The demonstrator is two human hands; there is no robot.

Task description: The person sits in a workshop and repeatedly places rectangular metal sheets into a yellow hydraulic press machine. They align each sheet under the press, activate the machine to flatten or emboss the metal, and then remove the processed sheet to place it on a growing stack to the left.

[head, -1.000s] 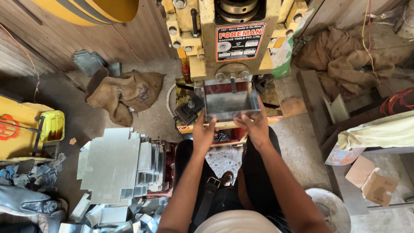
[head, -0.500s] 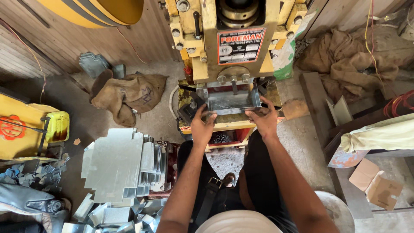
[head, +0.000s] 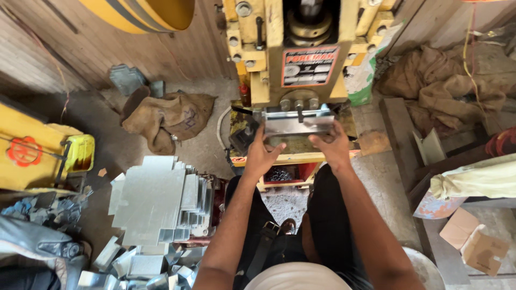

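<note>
Both hands [head: 262,156] outstretched, gripping sheet [head: 297,126]

Burlap sack [head: 171,119] beside stacked metal blanks [head: 156,204]

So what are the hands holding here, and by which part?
Both hands, left hand and right hand, hold one flat grey sheet-metal piece under the yellow press, each gripping a near bottom corner.

Single head cam, steep downward view from above, close over press machine [head: 301,70] & floor.
</note>
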